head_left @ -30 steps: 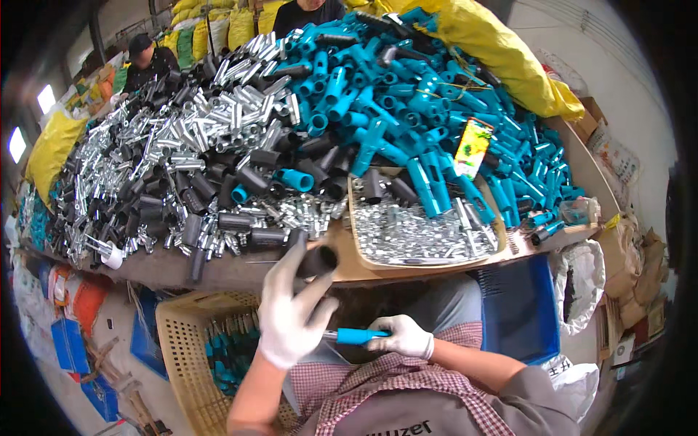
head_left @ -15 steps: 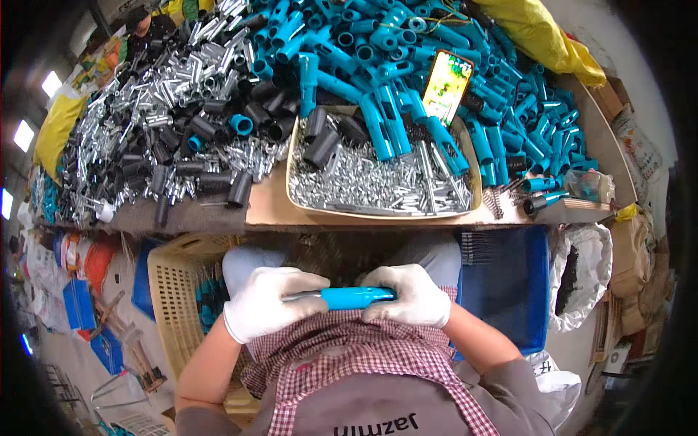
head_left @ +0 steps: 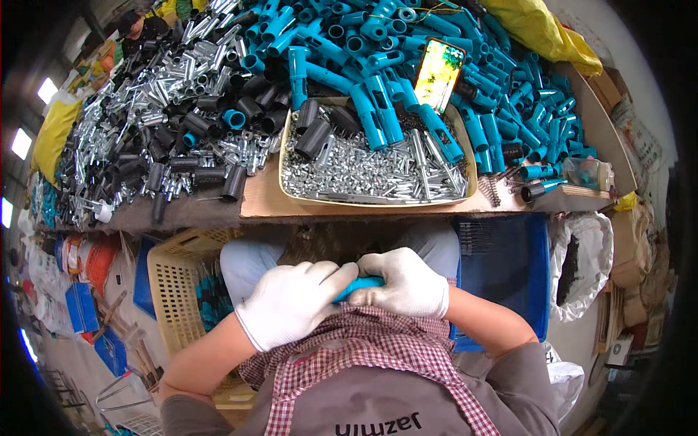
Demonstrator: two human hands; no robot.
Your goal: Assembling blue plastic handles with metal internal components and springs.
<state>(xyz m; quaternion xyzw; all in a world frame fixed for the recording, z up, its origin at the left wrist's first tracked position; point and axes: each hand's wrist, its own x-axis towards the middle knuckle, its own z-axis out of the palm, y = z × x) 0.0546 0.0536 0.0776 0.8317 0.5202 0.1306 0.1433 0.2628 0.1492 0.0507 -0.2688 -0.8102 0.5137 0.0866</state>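
The teal tube (head_left: 356,288) lies directly between the two gloved hands, touching both, so neither is nearer: the left hand (head_left: 298,301) has its left part, the right hand (head_left: 403,283) its right. It is held just above the checked apron (head_left: 363,341), on the person's side of the tabletop (head_left: 254,200) and in front of the shallow tray (head_left: 363,204) of small metal parts.

Its long axis runs across the body from left to right, slanting so that the right end sits a little farther from the torso. Both ends are covered by the gloves, so which end is the open or slotted one cannot be told.

Each hand is curled closed on the tube, the left with its back upward, the right with thumb and fingers wrapped round it. Whether the left palm hides another part as well cannot be told.
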